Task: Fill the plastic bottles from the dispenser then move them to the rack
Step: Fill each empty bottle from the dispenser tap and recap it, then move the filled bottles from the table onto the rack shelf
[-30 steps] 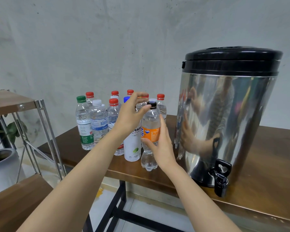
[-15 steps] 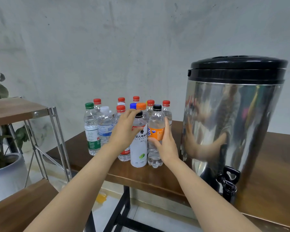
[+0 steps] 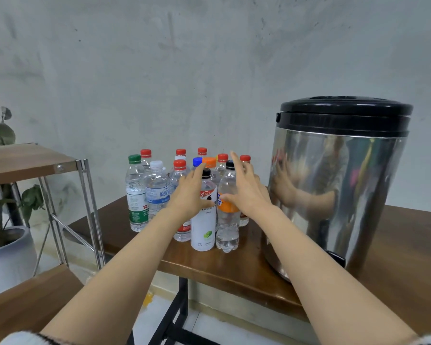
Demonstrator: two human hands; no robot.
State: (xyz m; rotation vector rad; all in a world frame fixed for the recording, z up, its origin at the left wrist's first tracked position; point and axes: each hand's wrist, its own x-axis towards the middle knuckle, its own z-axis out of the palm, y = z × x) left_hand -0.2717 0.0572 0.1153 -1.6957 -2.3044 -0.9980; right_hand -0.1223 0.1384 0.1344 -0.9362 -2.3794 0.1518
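Observation:
Several capped plastic bottles stand grouped on the brown table (image 3: 135, 235), left of the steel dispenser (image 3: 334, 185) with its black lid. At the front of the group are a white-labelled bottle (image 3: 203, 227) and an orange-labelled bottle (image 3: 227, 227), both with black caps and both upright. My left hand (image 3: 188, 195) lies with straight fingers against the left side of the white-labelled bottle. My right hand (image 3: 246, 192) has its fingers spread and straight over the orange-labelled bottle, the thumb by its label. My right forearm hides most of the dispenser's tap (image 3: 336, 260).
The rack (image 3: 30, 160), with wooden shelves on a metal frame, stands to the left of the table; its lower shelf (image 3: 23, 295) is near me. Behind it is a potted plant (image 3: 8, 257). A grey wall closes off the back.
The orange-labelled bottle went from lifted in my right hand to standing beside the white-labelled one. My left hand left its cap, and both hands have straightened their fingers.

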